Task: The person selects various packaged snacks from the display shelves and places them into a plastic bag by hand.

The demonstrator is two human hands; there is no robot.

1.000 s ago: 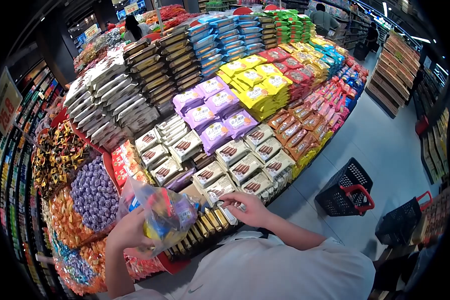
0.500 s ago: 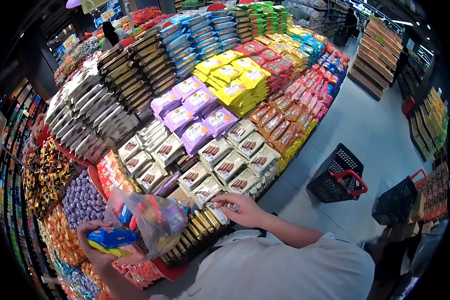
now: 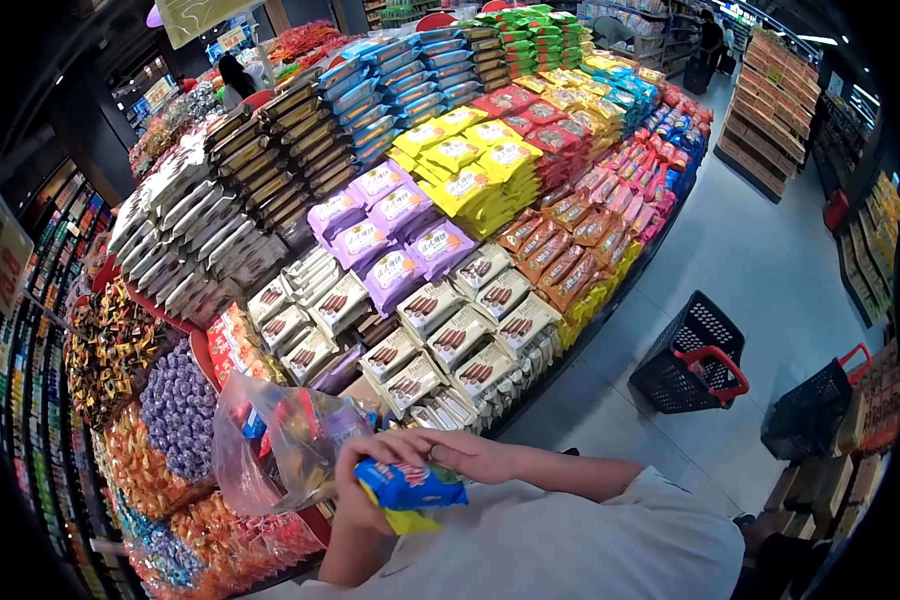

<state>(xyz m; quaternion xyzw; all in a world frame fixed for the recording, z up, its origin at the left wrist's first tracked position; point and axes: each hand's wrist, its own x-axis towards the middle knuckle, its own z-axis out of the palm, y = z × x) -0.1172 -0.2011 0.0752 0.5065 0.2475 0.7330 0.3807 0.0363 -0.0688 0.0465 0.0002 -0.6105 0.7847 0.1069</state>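
Note:
Blue and yellow packets [image 3: 412, 487] are gripped in my left hand [image 3: 362, 482], just in front of my shirt. My right hand [image 3: 465, 457] meets it from the right, its fingers curled against the left fingers at the top of the packets; what it holds is hidden. Left of my left hand, a clear plastic bag [image 3: 245, 455] with colourful packets inside rests against the display's near edge. Cream-coloured biscuit packs [image 3: 410, 383] lie in rows just beyond both hands.
Stacked purple [image 3: 392, 275], yellow [image 3: 468, 185] and brown packets [image 3: 560, 262] cover the display. Loose wrapped sweets [image 3: 180, 410] fill its left side. Two dark baskets [image 3: 688, 350] with red handles stand on the floor to the right. People are in the background.
My left hand has moved right and inward with the blue and yellow packets. My right hand has drawn back from the gold packets to meet it. The plastic bag sits nearly where it was.

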